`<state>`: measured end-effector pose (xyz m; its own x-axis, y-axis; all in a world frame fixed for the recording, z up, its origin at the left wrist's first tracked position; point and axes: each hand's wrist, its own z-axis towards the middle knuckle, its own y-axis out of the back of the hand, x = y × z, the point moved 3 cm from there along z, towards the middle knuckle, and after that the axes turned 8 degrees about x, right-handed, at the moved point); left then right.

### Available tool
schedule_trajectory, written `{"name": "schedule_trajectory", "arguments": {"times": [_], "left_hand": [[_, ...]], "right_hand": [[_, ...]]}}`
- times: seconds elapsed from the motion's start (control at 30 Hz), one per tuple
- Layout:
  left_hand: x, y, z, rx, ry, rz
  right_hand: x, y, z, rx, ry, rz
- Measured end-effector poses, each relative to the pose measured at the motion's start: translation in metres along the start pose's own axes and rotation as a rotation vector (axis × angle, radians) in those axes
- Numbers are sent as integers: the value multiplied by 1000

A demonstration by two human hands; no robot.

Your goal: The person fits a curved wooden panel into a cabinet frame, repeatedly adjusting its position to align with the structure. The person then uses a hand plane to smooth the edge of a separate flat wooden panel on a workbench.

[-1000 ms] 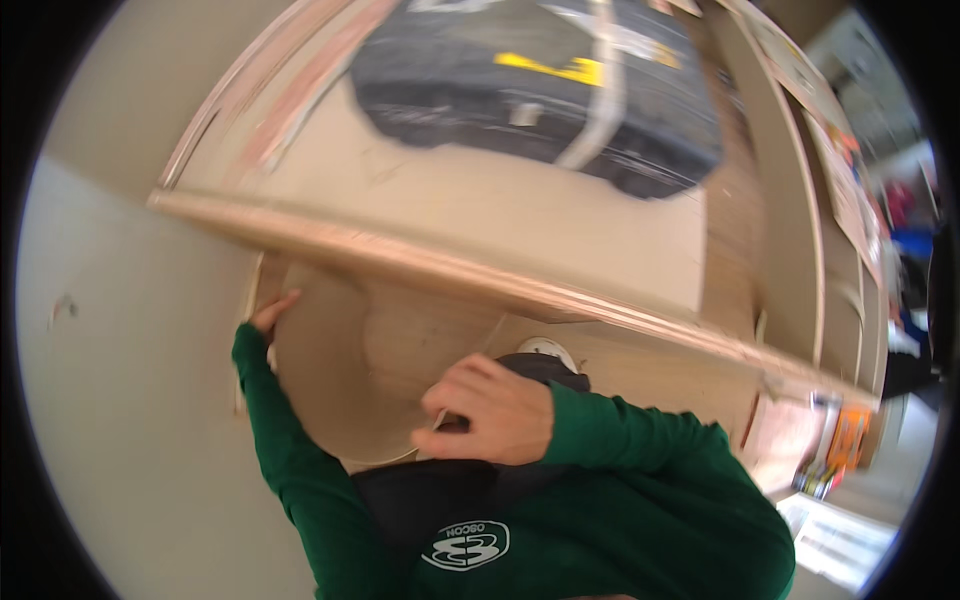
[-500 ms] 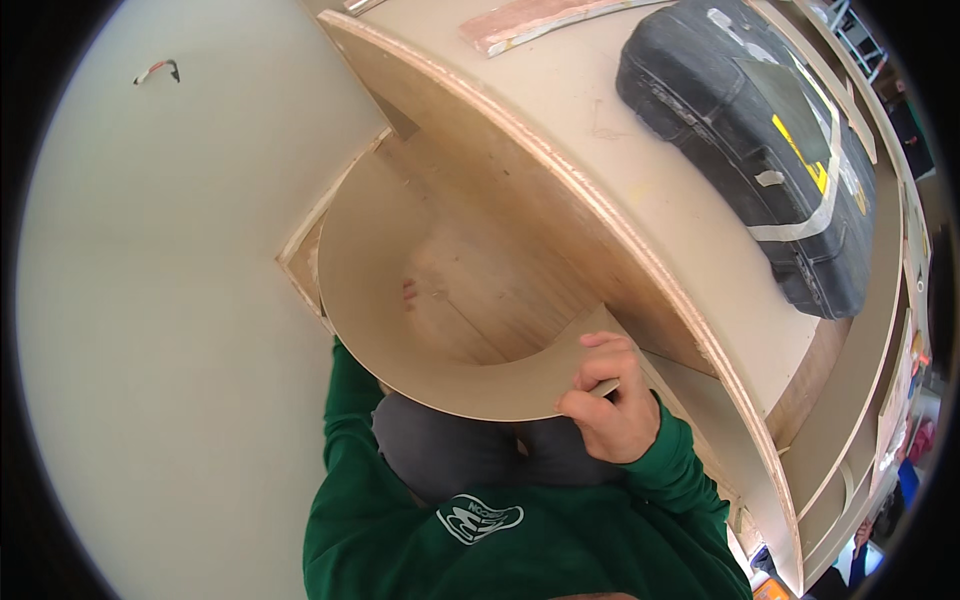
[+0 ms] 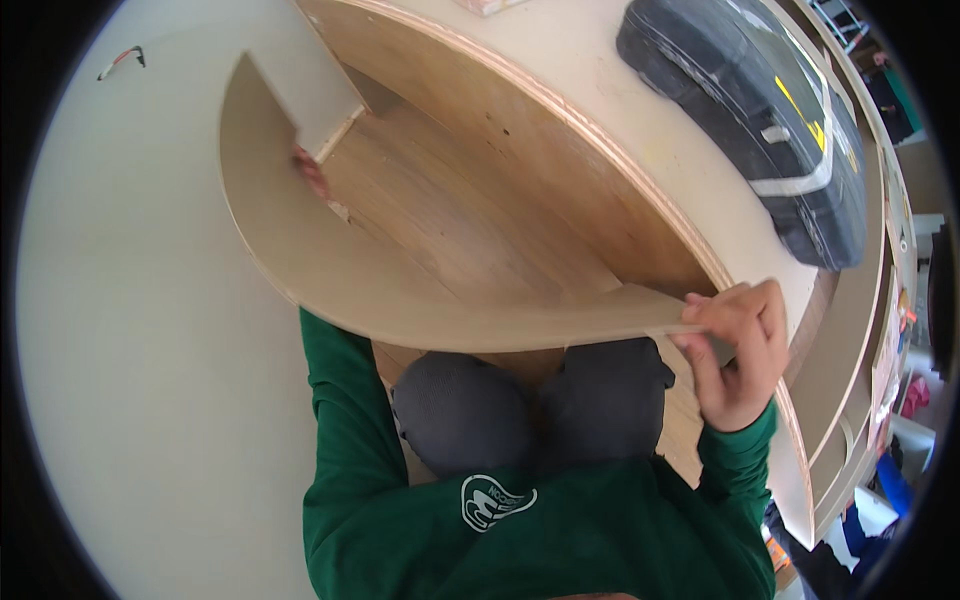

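Note:
A thin, bendable tan board [image 3: 420, 285] stands curved on edge in front of my knees, bowed toward me. My right hand [image 3: 738, 355] pinches its right end between thumb and fingers, close to the curved plywood panel [image 3: 560, 150]. On the left side, my left forearm passes behind the board. The fingertips of my left hand [image 3: 312, 175] show curled round the board's inner edge; the rest of that hand is hidden. The board's left end rises against the pale wall.
A smooth pale wall [image 3: 130, 330] fills the left, with a short wire [image 3: 122, 62] sticking out. Wood-look flooring [image 3: 440, 200] lies inside the panel's curve. Beyond the panel a scuffed black hard case [image 3: 745, 130] rests on a pale surface. Curved boards and clutter line the far right.
The board has spread from a tight curl into a wider bow and shifted. My right hand has moved right and up with its end; my left fingers have moved left and up.

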<state>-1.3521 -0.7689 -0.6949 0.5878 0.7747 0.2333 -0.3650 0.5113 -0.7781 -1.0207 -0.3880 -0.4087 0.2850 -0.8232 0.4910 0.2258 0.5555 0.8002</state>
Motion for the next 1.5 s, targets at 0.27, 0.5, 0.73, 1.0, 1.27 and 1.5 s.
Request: {"name": "schedule_trajectory", "arguments": {"times": [0.27,0.5,0.73,1.0,1.27,1.5], "left_hand": [[-107,12,-21,-556,-482,997],[-77,58,27,-583,-509,799],[-36,134,60,-349,-362,665],[-42,142,64,-330,-524,634],[-26,137,53,-434,-627,654],[-30,138,69,-363,-470,617]], "right_hand": [[-16,13,16,117,-102,-463],[-5,26,8,218,-129,-599],[-12,25,-7,259,-207,-631],[-15,18,-9,206,-11,-687],[-15,15,-1,248,-37,-679],[-18,14,-3,237,-125,-667]]}}
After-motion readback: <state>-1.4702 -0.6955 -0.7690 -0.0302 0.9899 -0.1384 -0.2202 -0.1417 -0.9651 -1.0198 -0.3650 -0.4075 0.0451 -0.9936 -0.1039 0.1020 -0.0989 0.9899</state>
